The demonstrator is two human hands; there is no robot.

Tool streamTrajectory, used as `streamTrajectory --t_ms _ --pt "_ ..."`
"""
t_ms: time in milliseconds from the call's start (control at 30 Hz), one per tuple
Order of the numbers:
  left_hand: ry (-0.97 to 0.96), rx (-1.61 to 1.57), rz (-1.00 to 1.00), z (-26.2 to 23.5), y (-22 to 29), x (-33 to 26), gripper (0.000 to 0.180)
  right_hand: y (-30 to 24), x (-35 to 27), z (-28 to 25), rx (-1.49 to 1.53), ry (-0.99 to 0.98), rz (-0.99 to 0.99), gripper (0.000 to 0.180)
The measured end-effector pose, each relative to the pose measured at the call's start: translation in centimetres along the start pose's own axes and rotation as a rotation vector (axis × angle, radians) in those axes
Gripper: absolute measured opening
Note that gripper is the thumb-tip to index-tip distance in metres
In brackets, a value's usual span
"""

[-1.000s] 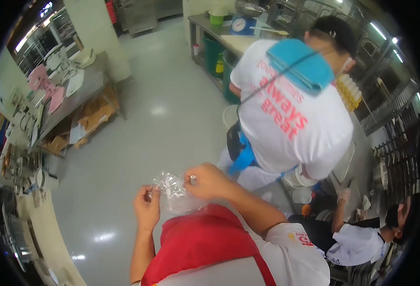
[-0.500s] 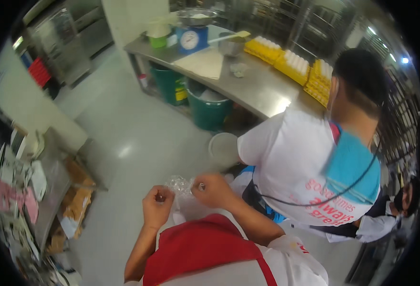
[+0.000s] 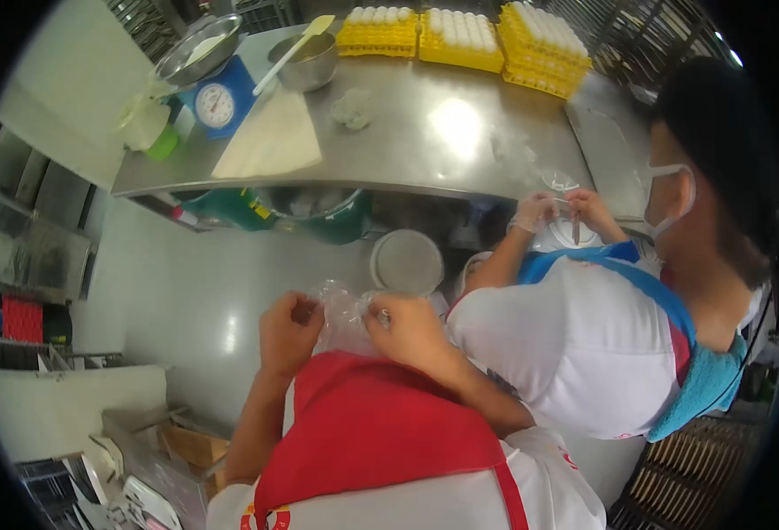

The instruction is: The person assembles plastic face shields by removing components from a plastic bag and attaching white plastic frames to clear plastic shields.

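Plastic film (image 3: 341, 325), clear and crumpled, is held in narrow pinches by the left hand (image 3: 287, 334) at one side and the right hand (image 3: 407, 327) at the other, just in front of the red apron (image 3: 367, 433) and apart from the steel worktable (image 3: 398, 146). It is judged very light, limp, slippery and easily torn, so opposite edges are best gripped gently; whether it is a bag or a glove cannot be told.

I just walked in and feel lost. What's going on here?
The person's left hand and right hand hold thin clear plastic between them, just beyond a red apron. On the right, a co-worker is at the steel table, which bears a blue scale and yellow trays of white eggs.
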State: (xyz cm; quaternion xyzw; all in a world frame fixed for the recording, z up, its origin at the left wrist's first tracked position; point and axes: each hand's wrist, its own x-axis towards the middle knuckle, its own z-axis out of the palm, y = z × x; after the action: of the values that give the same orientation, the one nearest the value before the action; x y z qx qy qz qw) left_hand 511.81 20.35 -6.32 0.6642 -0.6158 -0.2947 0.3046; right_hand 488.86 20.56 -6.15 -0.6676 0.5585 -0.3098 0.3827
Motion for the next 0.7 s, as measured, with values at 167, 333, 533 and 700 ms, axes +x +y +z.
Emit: streamTrajectory --t_ms 167,333,533,700 --pt "-0.177 0.040 0.267 1.6 1.3 12.4 0.020 1.2 5.8 -1.3 -0.056 0.267 0.066 0.016" --pt "-0.500 -0.275 0.242 5.4 1.5 25.3 0.021 2.6 13.6 -2.4 -0.005 0.600 0.179 0.018" --pt "-0.685 -0.320 0.227 9.4 1.7 40.6 0.032 3.9 22.7 -3.2 -0.045 0.679 0.401 0.022" --pt "-0.844 -0.247 0.282 13.2 3.2 50.0 0.032 6.4 28.6 -4.0 -0.118 0.658 0.556 0.022"
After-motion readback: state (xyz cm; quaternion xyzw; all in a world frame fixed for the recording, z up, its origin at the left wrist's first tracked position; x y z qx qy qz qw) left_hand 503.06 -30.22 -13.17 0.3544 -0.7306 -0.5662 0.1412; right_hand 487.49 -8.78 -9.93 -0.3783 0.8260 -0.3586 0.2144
